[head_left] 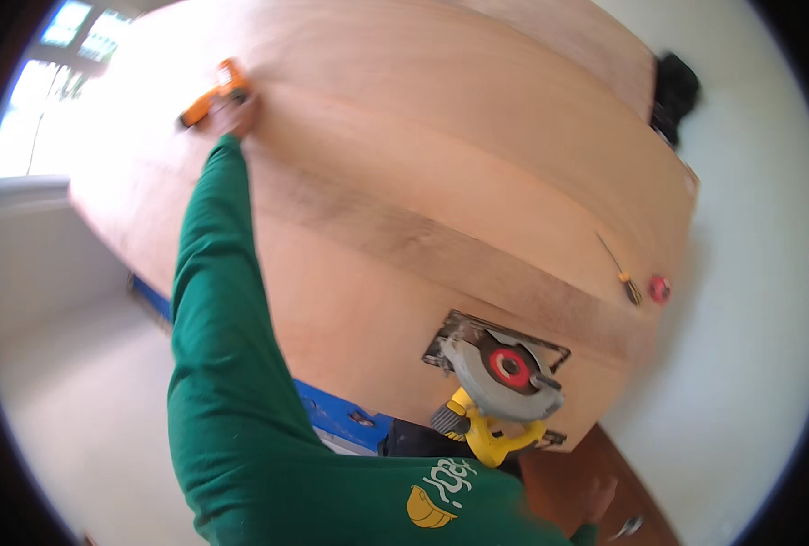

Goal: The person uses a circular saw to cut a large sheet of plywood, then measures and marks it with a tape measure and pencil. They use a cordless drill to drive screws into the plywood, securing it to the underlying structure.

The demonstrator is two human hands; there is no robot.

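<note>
My left hand (234, 115), in a green sleeve, grips an orange-and-black power tool (227, 82) at the upper left of a broad plywood sheet (359, 100). My right hand (600, 496) hangs low at the lower right, beside the sheet's edge and blurred, so I cannot make out its fingers. A yellow-and-grey circular saw (495, 387) with a red-centred blade lies on the plywood near my body. Farther right on the wood are a yellow-and-black screwdriver (632, 288) and a small red round object (660, 289).
A dark bundle (675, 91) is beside the pale wall (741, 364) at the right. Blue supports (336, 405) show under the near edge. A window (59, 91) is at upper left, a pale floor (59, 382) below. A small silver object (630, 526) rests on brown floor.
</note>
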